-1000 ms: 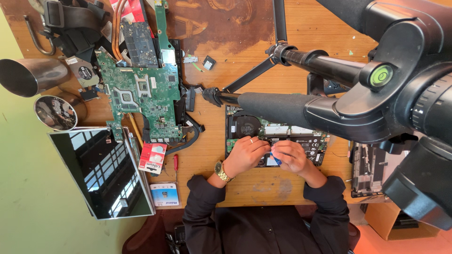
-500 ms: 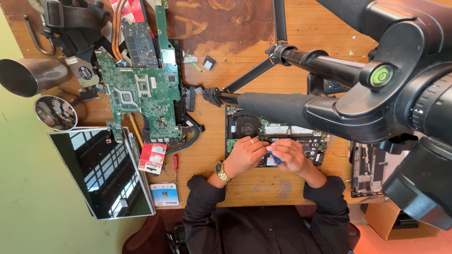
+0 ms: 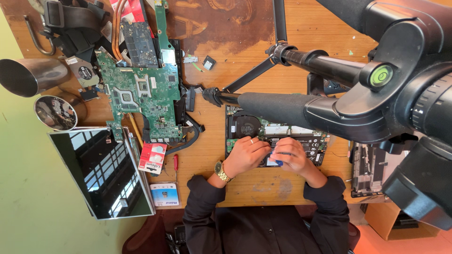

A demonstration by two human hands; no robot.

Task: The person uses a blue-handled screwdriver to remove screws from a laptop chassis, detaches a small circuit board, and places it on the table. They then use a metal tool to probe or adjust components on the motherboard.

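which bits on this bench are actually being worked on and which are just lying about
In hand:
- opened laptop base
- left hand, resting on it
- right hand, holding a blue-tipped tool

Lying about:
- green motherboard
- laptop screen panel
- red-handled screwdriver
- metal cup
- tripod

On the table [image 3: 245, 188] we see an opened laptop base [image 3: 275, 136] at near centre, with the left hand [image 3: 245, 155] and right hand [image 3: 292, 155] resting on its near edge, side by side. Left of it lies a bare motherboard [image 3: 139, 99]; nearer and further left, a detached screen panel [image 3: 101, 171]. A tripod [image 3: 292, 61] stands on the far side of the laptop base
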